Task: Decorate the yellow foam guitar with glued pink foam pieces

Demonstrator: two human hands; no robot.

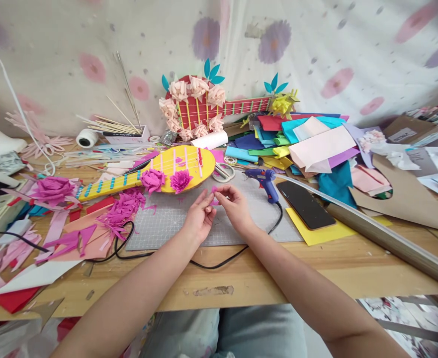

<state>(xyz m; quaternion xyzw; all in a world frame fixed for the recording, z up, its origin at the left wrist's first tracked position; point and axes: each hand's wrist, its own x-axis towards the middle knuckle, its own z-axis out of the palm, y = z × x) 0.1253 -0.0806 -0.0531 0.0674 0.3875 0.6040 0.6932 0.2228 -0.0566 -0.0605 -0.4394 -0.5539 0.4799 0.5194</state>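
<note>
- Both hands meet over the grey cutting mat [174, 219]: the left hand [200, 216] and the right hand [235, 206] each pinch the same small pink paper piece [214, 195] between fingertips, holding it just above the mat.
- Just beyond the paper lies a yellow paper guitar [166, 169] with two magenta paper flowers [180, 180] on its body.
- Scissors [223, 172] lie beside the guitar, with a blue glue gun [265, 181] to their right.
- A black phone [305, 204] rests on a yellow sheet [317, 233] near the right hand.
- Shredded magenta scraps [122, 209] sit left of the mat.
- A red paper guitar [200, 107] leans on the wall behind.
</note>
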